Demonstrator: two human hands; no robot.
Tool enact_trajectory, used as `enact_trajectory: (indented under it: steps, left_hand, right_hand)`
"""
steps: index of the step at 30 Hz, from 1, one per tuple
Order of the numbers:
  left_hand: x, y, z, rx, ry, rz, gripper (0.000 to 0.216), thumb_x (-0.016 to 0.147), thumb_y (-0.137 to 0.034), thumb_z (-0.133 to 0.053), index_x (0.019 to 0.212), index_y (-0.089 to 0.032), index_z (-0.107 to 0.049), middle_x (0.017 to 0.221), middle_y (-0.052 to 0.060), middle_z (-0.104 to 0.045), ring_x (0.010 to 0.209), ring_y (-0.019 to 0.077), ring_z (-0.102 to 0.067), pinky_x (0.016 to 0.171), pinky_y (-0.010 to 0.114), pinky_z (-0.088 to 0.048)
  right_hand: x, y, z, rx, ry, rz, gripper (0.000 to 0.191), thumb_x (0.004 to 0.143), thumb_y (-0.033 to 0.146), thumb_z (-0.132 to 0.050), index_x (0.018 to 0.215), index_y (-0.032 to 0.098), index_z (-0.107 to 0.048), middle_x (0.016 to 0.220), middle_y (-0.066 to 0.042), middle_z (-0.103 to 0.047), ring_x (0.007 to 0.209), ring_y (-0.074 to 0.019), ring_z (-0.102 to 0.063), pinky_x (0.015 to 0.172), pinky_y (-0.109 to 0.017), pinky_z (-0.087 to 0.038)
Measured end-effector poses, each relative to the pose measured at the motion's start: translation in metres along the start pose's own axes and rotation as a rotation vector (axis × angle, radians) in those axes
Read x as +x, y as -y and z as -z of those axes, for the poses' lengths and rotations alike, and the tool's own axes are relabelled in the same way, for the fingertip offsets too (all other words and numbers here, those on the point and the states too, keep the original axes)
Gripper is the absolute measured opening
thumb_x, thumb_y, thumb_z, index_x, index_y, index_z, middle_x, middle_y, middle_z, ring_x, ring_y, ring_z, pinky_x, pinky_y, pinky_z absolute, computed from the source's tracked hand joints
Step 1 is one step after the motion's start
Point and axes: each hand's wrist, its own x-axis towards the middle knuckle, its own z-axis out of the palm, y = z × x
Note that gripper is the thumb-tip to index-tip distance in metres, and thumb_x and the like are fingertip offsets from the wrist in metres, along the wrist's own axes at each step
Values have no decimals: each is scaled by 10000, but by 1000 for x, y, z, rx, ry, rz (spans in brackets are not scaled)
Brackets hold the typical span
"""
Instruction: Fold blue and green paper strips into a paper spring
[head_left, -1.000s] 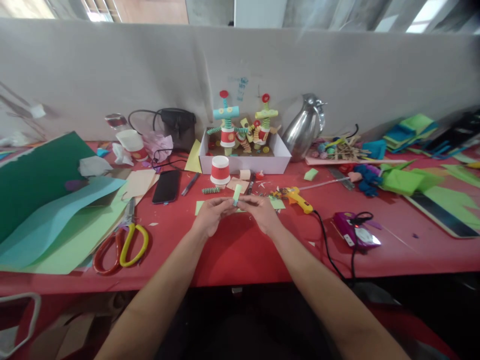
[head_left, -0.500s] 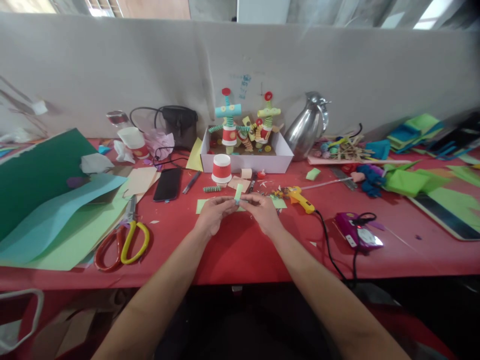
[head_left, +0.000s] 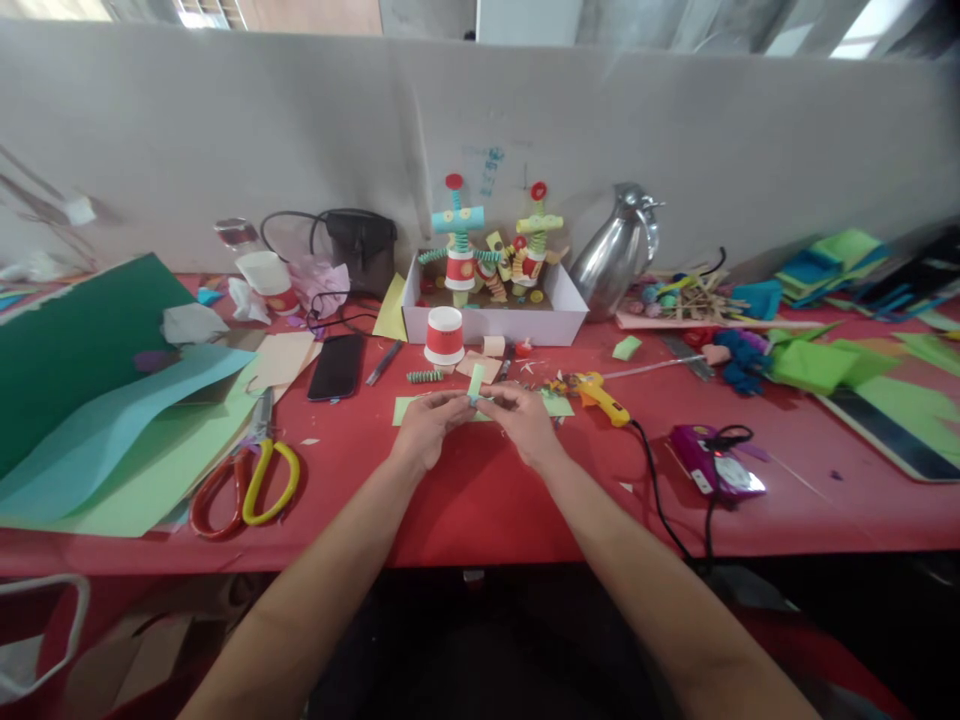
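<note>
My left hand (head_left: 429, 428) and my right hand (head_left: 523, 420) meet at the fingertips over the middle of the red table. Both pinch a narrow paper strip (head_left: 477, 379), light green, whose free end sticks up between them; a bluish bit shows at the pinch. Beneath my hands lies a pale green paper piece (head_left: 556, 405), partly covered. Just beyond stands an upside-down red and white paper cup (head_left: 444, 337). A folded paper spring (head_left: 425, 377) in green lies in front of the cup, apart from my left hand.
Scissors (head_left: 255, 470) and coloured sheets (head_left: 112, 430) lie at left, beside a phone (head_left: 336, 367) and a pen (head_left: 384, 363). A yellow glue gun (head_left: 602, 400) with a black cord lies right of my hands. Behind are a white box (head_left: 495, 326) of paper-cup figures and a steel jug (head_left: 616, 250).
My hands stay nearly in place, still pinching the strip, whose upright end has shifted very slightly. The rest of the scene differs only by a slight camera movement.
</note>
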Motion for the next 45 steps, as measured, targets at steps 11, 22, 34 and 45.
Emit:
enact_trajectory:
  steps: [11, 22, 34, 45]
  left_hand:
    - [0, -2, -2, -17, -22, 35, 212, 583, -210, -822, 730, -92, -727, 674, 51, -693, 652, 122, -641, 791, 297, -536]
    - [1, -7, 0, -97, -60, 118, 49, 647, -104, -745, 639, -92, -698, 637, 53, -687, 616, 122, -653, 714, 245, -583]
    - [-2, -13, 2, -80, -17, 137, 46, 652, -87, -731, 695, -76, -724, 694, 62, -702, 644, 122, -646, 690, 234, -578]
    - [-5, -19, 4, 2, 99, 145, 203, 613, -183, -813, 791, -112, -746, 750, 55, -702, 662, 97, -617, 652, 200, -515]
  right_hand:
    - [1, 0, 0, 83, 23, -7, 249, 631, 383, -802, 822, 230, -754, 814, 0, -614, 625, -104, -460, 592, -265, -404]
    - [2, 2, 1, 80, 184, 82, 164, 718, 353, -755, 857, 267, -753, 841, -14, -649, 777, -162, -603, 740, -331, -504]
    - [6, 2, 11, -97, 248, 316, 138, 795, 349, -714, 907, 282, -758, 855, -35, -633, 811, -167, -611, 726, -324, -510]
    - [4, 12, 14, -101, 232, 257, 151, 773, 397, -718, 878, 299, -766, 862, -34, -627, 794, -172, -593, 714, -336, -495]
